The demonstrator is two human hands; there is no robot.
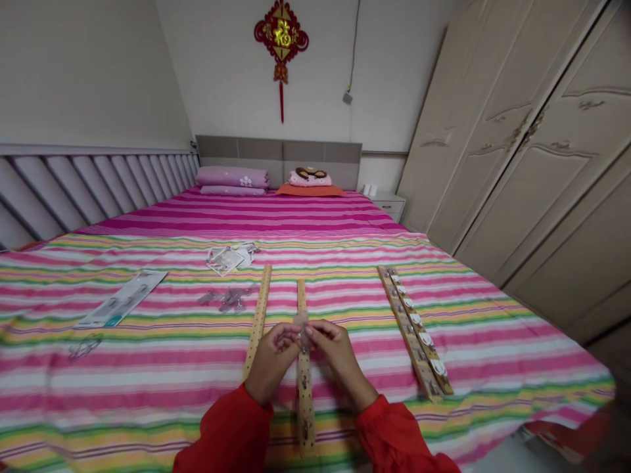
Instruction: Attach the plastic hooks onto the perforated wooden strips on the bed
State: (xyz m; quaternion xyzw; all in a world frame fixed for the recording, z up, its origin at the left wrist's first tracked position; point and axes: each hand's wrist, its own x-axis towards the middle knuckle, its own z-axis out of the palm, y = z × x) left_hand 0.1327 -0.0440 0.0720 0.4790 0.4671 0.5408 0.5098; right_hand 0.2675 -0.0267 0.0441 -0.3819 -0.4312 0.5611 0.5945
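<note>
Hardware (304, 381) sits along the near part of the middle wooden strip (302, 289), while its far end looks bare. Over that strip, the left hand (270, 360) and the right hand (341, 351) pinch a small clear piece (300, 319) with their fingertips. The holed strip (259, 315) at left shows no fittings; two strips (405, 328) at right carry full rows. Loose clear pieces (233, 299) lie unmounted.

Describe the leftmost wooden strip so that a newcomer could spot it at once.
On the striped bed cover, find the person's left hand. Beside it, a narrow, pale wooden strip runs away toward the headboard. Unlike the middle strip and the pair of strips at right, it shows only small holes, with no fittings visible.
</note>
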